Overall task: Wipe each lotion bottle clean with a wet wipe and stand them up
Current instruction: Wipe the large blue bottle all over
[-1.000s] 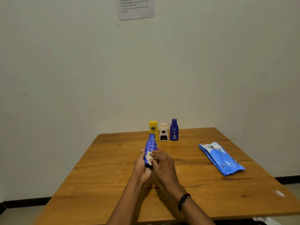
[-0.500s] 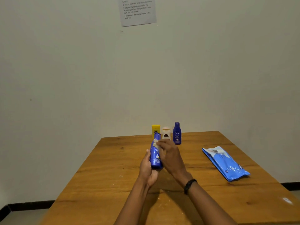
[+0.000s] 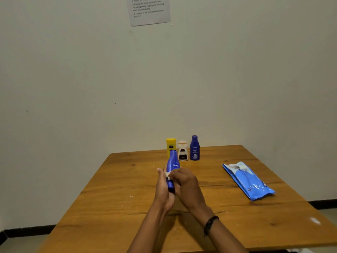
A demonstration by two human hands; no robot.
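Note:
Over the middle of the wooden table (image 3: 113, 194) my left hand (image 3: 162, 190) grips the lower part of a blue Nivea bottle (image 3: 173, 164), cap pointing away from me. My right hand (image 3: 186, 185) presses a small white wet wipe (image 3: 168, 174) against the bottle's middle. At the table's far edge stand three bottles upright: a yellow bottle (image 3: 170, 144), a white bottle with a dark label (image 3: 182, 150) and a dark blue bottle (image 3: 194, 148).
A blue pack of wet wipes (image 3: 248, 180) lies flat on the right side of the table. A printed instruction sheet (image 3: 149, 10) hangs on the wall behind. My right wrist wears a black band (image 3: 209, 224).
My right hand with the wipe has slid down from the bottle's neck to its middle. The bottle is tilted more away from me.

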